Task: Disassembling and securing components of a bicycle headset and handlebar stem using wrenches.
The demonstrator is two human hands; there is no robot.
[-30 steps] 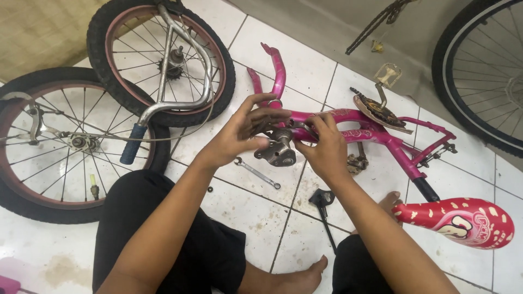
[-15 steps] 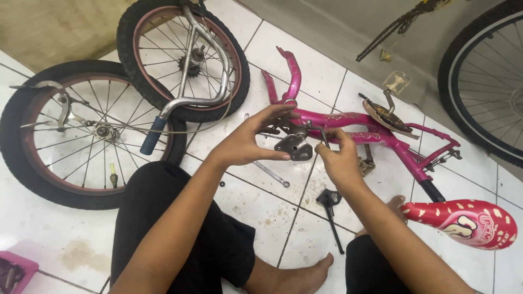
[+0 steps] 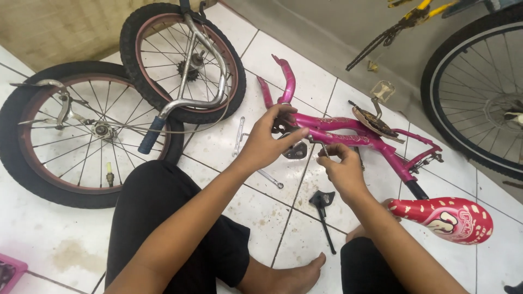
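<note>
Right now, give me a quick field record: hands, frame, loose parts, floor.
left hand: fingers on the dark part at the pink bike frame
right hand: fingers pinch a thin metal piece beside that part
saddle: red with white spots, on the frame, near the right arm
wheels: two detached, one flat, one overlapping it
handlebar: silver, blue grip, across the wheels
wrench: on white tiled floor
kickstand: black, loose on tiles

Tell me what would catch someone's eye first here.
The pink bike frame lying on the white tiled floor, with the left hand and right hand working at its middle. Two loose wheels lie at the left, and a pink spotted saddle sits at lower right.
</note>
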